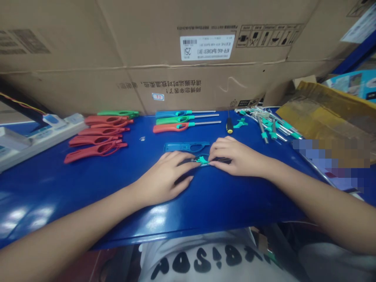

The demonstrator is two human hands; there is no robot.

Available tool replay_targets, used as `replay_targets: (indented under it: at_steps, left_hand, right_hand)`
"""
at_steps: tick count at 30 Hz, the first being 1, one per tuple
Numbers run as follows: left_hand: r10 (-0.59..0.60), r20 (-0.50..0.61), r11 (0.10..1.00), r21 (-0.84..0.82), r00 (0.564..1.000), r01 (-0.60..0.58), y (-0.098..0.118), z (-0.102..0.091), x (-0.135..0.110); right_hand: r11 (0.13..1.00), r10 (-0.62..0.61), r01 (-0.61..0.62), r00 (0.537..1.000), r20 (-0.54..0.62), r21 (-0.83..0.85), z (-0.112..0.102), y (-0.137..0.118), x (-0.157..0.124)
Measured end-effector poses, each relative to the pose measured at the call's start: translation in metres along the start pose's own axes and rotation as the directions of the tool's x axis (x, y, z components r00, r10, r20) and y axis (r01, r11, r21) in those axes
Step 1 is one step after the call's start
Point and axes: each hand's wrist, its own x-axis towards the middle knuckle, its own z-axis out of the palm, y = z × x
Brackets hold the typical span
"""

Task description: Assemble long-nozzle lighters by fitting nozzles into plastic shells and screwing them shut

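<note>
My left hand (166, 176) and my right hand (235, 156) meet at the middle of the blue table (88, 188). Both pinch a small teal lighter part (202, 159) with a dark piece beside it, pressed against the table. A blue lighter shell half (186, 147) lies just behind my fingers. Further back lie three finished long lighters, blue (176, 113), green (176, 119) and red (173, 127), with metal tubes pointing right.
Several red shell halves (96, 143) and a green one (119, 113) lie at the left. A screwdriver (229, 126) and a heap of metal tubes with teal parts (270, 125) lie at the right. Cardboard boxes (176, 58) wall the back; a power strip (44, 131) lies far left.
</note>
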Motion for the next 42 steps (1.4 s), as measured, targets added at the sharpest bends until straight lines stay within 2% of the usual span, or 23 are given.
replay_targets:
  at_steps: [5, 9, 16, 20, 23, 26, 28, 30, 32, 34, 37, 39, 42]
  left_hand:
    - [-0.003, -0.011, 1.0, -0.014, 1.0, 0.003, 0.0, 0.002, 0.0]
    - [0.006, -0.021, 1.0, -0.019, 1.0, -0.006, -0.001, 0.003, 0.0]
    - [0.019, -0.04, 1.0, -0.019, 0.999, -0.02, -0.001, 0.002, -0.001]
    - [0.034, -0.062, 0.999, -0.021, 0.998, -0.036, -0.001, -0.002, -0.002]
    - [0.031, -0.097, 0.999, -0.015, 0.995, -0.033, -0.002, -0.006, -0.001]
    - [0.004, -0.151, 1.0, 0.007, 0.989, -0.003, -0.005, -0.009, 0.001]
    - [-0.021, -0.185, 0.999, 0.029, 0.982, 0.027, -0.008, -0.011, 0.002]
    - [-0.043, -0.209, 0.997, 0.049, 0.977, 0.054, -0.01, -0.012, 0.003]
    - [-0.057, -0.233, 0.994, 0.074, 0.971, 0.077, -0.012, -0.013, 0.003]
    - [-0.05, -0.266, 0.989, 0.119, 0.963, 0.084, -0.013, -0.014, 0.002]
    - [0.002, -0.311, 0.974, 0.215, 0.951, 0.069, -0.015, -0.017, 0.002]
    - [0.045, -0.32, 0.963, 0.265, 0.947, 0.044, -0.016, -0.018, 0.001]
    - [0.092, -0.329, 0.965, 0.264, 0.94, -0.002, -0.019, -0.017, 0.0]
  right_hand:
    - [1.0, 0.015, -0.015, 1.0, -0.004, 0.006, 0.004, -0.002, 0.001]
    - [0.998, 0.06, -0.06, 0.996, -0.061, 0.01, 0.005, -0.004, 0.003]
    - [0.974, 0.16, -0.166, 0.986, -0.054, -0.153, 0.007, 0.001, 0.002]
    - [0.971, 0.208, -0.217, 0.974, -0.096, -0.105, 0.007, 0.005, 0.002]
    - [0.967, 0.253, -0.254, 0.963, -0.09, -0.005, 0.007, 0.01, 0.002]
    - [0.95, 0.296, -0.284, 0.951, -0.089, 0.13, 0.006, 0.014, 0.002]
    - [0.947, 0.3, -0.283, 0.948, -0.103, 0.153, 0.006, 0.016, 0.002]
    - [0.951, 0.295, -0.274, 0.944, -0.146, 0.146, 0.005, 0.015, 0.003]
    - [0.941, 0.325, -0.292, 0.92, -0.221, 0.169, 0.004, 0.012, 0.005]
    - [0.896, 0.41, -0.333, 0.873, -0.262, 0.293, 0.004, 0.008, 0.007]
    - [0.719, 0.537, -0.356, 0.83, -0.151, 0.597, 0.004, 0.003, 0.01]
    - [0.596, 0.548, -0.345, 0.835, -0.053, 0.725, 0.002, -0.001, 0.011]
    - [0.515, 0.52, -0.325, 0.854, 0.012, 0.794, 0.0, -0.005, 0.012]
